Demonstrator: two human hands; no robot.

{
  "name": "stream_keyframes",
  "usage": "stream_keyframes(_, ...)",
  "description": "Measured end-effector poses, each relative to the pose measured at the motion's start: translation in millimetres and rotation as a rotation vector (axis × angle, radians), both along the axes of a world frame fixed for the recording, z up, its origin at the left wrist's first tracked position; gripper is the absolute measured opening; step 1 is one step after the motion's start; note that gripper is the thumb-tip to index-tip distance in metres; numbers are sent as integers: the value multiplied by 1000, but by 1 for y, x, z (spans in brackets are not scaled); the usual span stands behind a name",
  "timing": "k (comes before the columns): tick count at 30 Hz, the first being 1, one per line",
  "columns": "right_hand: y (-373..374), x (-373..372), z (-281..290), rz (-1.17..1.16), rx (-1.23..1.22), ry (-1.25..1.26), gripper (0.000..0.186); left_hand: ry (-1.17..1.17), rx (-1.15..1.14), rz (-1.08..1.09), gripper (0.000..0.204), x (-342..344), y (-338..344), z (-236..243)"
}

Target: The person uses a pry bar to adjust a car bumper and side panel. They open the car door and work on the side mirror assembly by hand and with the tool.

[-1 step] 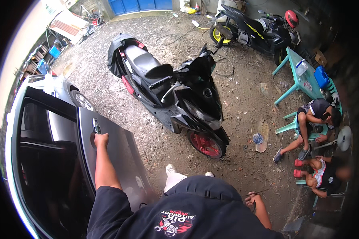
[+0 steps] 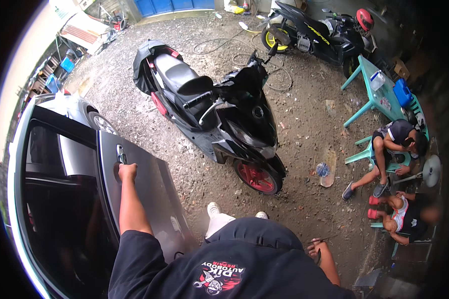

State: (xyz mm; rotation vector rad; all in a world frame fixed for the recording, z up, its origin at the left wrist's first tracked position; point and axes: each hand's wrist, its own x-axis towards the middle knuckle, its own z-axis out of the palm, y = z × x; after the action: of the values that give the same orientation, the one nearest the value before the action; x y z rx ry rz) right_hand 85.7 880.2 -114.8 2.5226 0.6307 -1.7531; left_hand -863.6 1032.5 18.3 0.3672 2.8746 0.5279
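A grey car door [image 2: 149,172] stands at my left, with dark window glass [image 2: 60,214] in its frame. My left hand [image 2: 127,172] is closed at the near end of its silver door handle [image 2: 119,152]; the fingertips are hidden. Beside my right hip, my right hand [image 2: 316,247] is closed around a thin dark rod-like tool [image 2: 328,239]. Its tip points out to the right, and its exact kind is too small to make out.
A black scooter [image 2: 224,124] with red wheels stands ahead on gravel. Another motorcycle [image 2: 319,35], a green table [image 2: 374,82] and two seated people [image 2: 391,149] are at the right. A hose [image 2: 284,74] lies behind the scooter. A silver car [image 2: 75,109] is at the far left.
The view has shifted very slightly, so the scooter sits a little farther left in it. Both hands keep their holds.
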Motion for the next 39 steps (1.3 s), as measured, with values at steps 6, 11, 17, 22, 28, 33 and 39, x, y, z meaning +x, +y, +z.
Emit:
stream_keyframes(6, -51, 61, 9, -80, -104, -65, 41, 43, -141, -96, 65, 92, 47, 14)
stream_keyframes(11, -66, 66, 13, -87, -98, -73, 38, 16, -100, -114, 63, 111, 55, 11)
stream_keyframes(17, -72, 59, -26, -194, -96, 27, 37, 58, -32, -185, 49, 145, 77, 4)
stream_keyframes(22, -60, 51, -40, -157, -69, 88, 38, -16, -19, -211, 53, 178, 87, 9)
stream_keyframes(28, -32, 50, -32, -143, -88, 26, 40, -56, 103, -200, 64, 166, 60, 13)
stream_keyframes(33, -19, 65, -58, -4, -30, 124, 35, 102, 125, -243, 81, 160, 31, 2)
stream_keyframes(39, 77, 53, -43, 368, -15, 195, 11, 339, 72, -535, 75, 301, -54, -31)
